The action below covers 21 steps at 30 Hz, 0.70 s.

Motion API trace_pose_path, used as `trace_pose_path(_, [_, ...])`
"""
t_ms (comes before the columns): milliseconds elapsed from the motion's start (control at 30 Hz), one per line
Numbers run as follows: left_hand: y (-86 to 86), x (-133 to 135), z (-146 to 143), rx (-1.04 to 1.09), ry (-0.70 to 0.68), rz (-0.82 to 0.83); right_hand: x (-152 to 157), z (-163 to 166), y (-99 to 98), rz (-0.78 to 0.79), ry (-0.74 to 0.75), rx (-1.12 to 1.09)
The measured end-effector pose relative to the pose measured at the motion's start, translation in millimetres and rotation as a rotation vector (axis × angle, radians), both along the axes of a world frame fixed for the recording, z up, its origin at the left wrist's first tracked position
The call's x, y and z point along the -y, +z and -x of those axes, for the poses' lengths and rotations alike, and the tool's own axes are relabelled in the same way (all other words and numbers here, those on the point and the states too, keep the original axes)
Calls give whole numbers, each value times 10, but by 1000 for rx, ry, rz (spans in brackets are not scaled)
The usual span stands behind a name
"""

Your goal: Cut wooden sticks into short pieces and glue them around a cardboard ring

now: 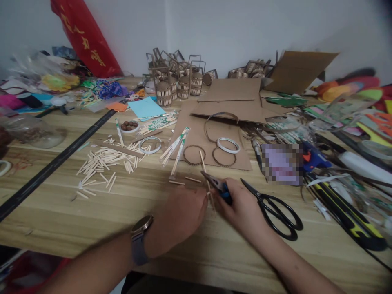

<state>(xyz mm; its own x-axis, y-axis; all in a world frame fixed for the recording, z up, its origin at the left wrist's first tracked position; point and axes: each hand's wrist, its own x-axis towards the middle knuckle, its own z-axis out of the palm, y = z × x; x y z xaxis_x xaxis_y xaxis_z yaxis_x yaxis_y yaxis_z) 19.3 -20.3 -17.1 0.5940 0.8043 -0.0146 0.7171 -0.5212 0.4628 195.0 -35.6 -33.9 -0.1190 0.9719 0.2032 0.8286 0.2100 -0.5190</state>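
My right hand is wrapped round blue-handled pliers, whose dark jaws point up and left. A thin wooden stick shows just beyond the jaws and passes behind them. My left hand, with a watch on its wrist, is closed close beside the pliers and pinches the stick; its fingertips are partly hidden. Two short cut pieces lie just past my left hand. Black-handled scissors rest on the table, right beside my right hand.
A heap of short sticks lies left. Paper-wrapped chopsticks, a white tape roll and woven rings are ahead, by cardboard. Small lidded baskets stand behind. A yellow-black cutter lies right.
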Motion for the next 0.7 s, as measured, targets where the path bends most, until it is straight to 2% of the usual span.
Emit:
trace_pose_path(67, [-12,-92,55,65,-47,67,-32,-26,29,57,31,-88])
trace_pose_path(100, [-19,-150,87,98,-18,71,-43,-32,41,82,54,-117])
trace_pose_path(200, [-40,-312,174,84,112,-1,-49,-7,51,116,131,-122])
trace_pose_path(333, [-75,-405,220,56,107,-81,-36,53,6,97,282,-154])
trace_pose_path(400, [-92,-409,218,58,119,-141,-51,55,-15,36,229,-148])
trace_pose_path(467, [-103,-404,211,52,145,-183,-82,44,-23,15,78,-76])
trace_pose_path(567, [-95,-386,194,65,148,-164,-137,49,-13,100,-85,65])
trace_pose_path(700, [-55,-337,168,151,-32,-50,-183,113,1,213,-80,205])
